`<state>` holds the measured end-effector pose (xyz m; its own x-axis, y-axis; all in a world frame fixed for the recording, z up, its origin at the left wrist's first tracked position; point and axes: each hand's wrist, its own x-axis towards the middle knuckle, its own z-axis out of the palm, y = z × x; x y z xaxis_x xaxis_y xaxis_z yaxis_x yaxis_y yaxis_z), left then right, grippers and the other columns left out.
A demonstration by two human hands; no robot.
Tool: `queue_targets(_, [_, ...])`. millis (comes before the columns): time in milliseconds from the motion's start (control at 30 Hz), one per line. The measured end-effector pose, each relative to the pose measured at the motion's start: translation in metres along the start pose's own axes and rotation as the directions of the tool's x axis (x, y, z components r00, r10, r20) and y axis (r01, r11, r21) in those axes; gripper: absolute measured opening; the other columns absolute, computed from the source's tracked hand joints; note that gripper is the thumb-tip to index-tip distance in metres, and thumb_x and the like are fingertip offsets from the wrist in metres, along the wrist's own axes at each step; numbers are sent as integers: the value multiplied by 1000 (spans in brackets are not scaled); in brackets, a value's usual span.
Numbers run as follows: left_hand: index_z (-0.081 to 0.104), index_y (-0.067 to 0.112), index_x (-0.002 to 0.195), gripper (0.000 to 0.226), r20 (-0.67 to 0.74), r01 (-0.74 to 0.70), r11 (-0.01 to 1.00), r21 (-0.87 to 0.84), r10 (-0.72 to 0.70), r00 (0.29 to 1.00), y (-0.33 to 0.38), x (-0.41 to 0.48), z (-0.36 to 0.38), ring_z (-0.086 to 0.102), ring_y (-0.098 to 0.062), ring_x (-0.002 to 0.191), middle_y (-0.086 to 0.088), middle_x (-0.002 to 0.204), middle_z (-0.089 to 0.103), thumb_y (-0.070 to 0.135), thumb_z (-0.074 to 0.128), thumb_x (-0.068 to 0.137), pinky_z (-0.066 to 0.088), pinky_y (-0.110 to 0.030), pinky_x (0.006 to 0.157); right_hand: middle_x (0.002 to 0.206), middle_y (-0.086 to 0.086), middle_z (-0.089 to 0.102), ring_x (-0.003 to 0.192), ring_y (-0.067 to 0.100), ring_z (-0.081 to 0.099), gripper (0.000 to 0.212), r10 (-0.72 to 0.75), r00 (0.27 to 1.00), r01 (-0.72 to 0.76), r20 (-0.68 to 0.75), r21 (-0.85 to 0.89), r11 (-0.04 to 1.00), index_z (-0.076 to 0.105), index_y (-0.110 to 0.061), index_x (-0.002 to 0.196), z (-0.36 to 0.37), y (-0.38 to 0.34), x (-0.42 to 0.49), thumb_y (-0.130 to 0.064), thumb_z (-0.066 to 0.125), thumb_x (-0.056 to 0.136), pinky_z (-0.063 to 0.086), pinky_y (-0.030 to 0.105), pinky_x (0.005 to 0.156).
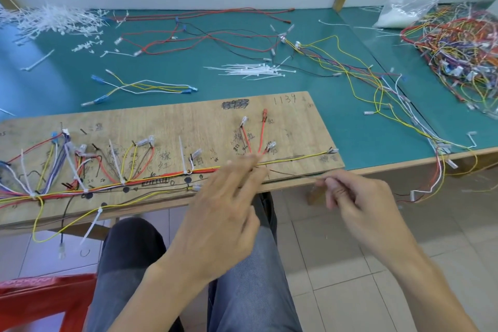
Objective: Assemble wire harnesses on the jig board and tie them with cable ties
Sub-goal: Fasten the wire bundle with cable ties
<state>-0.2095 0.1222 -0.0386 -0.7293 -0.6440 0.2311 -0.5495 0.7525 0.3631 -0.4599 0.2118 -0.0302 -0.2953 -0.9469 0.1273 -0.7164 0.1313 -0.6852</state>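
A wooden jig board [167, 118] lies at the table's front edge with a harness of red, yellow, white and purple wires [113, 183] routed along it. Several white cable ties [182, 155] stand up from the bundle. My left hand [223, 210] reaches over the board's front edge, fingers extended to the wire bundle where the red branch wires [260, 135] fan out. My right hand [355, 197] is to the right of the board's corner and pinches a thin, blurred strand [301, 177] that runs left toward the bundle. What that strand is cannot be told.
Loose cable ties [256, 70] lie on the green table [336, 105] behind the board. A heap of ties [54, 20] sits far left. Loose wires [204, 35] sprawl at the back, a big tangled wire pile [455, 48] and plastic bag [404, 11] at right. A red stool [40, 302] stands lower left.
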Motion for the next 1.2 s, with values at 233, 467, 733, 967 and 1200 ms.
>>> queue_targets(233, [24, 27, 166, 83, 93, 118, 974, 195, -138, 986, -4, -2, 7, 9, -10, 161, 8, 174, 16, 40, 50, 89, 21, -49, 129, 73, -23, 71, 78, -1, 64, 20, 55, 990, -60, -130, -36, 998, 79, -25, 87, -14, 12, 36, -6, 75, 93, 39, 3, 65])
queue_targets(467, [25, 25, 166, 88, 85, 163, 972, 171, -180, 980, -3, -1, 10, 10, -8, 160, 10, 173, 19, 34, 54, 83, 21, -50, 129, 83, -10, 75, 81, 11, 65, 18, -16, 954, 12, -301, -14, 1000, 84, -23, 93, -10, 11, 57, -7, 82, 86, 42, 9, 66])
queue_targets(733, [27, 25, 165, 90, 89, 154, 974, 168, -170, 981, -6, 0, 11, 10, -7, 160, 10, 173, 20, 31, 54, 80, 18, -48, 129, 91, -16, 81, 97, 6, 77, 24, 214, 947, -134, -241, 310, 941, 84, -30, 104, -3, 31, 63, -9, 78, 93, 63, 42, 89])
queue_targets(967, [28, 25, 165, 89, 79, 148, 976, 160, -162, 984, -7, 0, 10, 11, -8, 160, 9, 173, 21, 30, 53, 79, 17, -47, 130, 91, -11, 81, 92, 6, 76, 26, 238, 954, -159, -182, 368, 916, 83, -26, 102, -4, 36, 66, -3, 72, 96, 58, 25, 74])
queue_targets(1200, [28, 26, 165, 91, 83, 152, 977, 147, -166, 983, -6, 0, 9, 12, -8, 160, 11, 173, 21, 29, 57, 79, 18, -48, 129, 93, 3, 82, 73, 15, 72, 21, 260, 958, -159, -122, 530, 833, 81, -14, 100, -9, 36, 67, 3, 72, 93, 57, 19, 66])
